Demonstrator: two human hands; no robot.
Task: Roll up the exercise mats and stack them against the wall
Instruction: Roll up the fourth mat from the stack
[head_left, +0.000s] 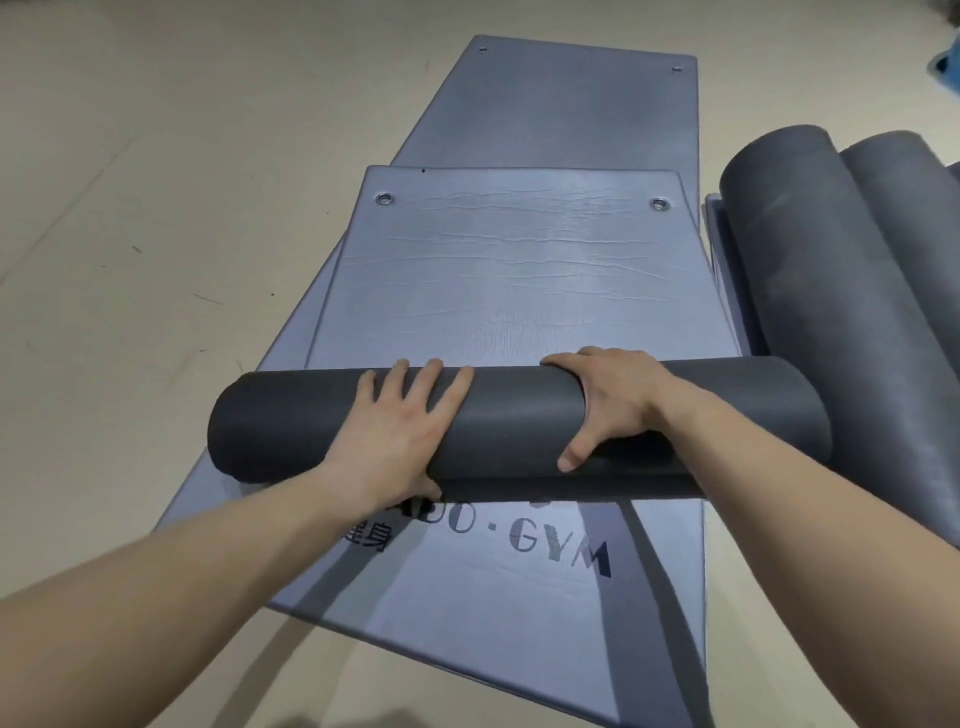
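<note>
Your left hand (400, 421) lies flat, fingers spread, on the half-rolled mat (514, 415) dead centre, while your right hand (608, 405) wraps over it, thumb in front. Its flat tail runs toward 12 o'clock; finished rolls (831, 270) lie at 2 o'clock. The foam looks light, soft and springy: take it with both palms wide apart

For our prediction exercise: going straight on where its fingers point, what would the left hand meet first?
Probably the mat's unrolled stretch just beyond the roll the left hand presses on; depth is unclear.
</note>
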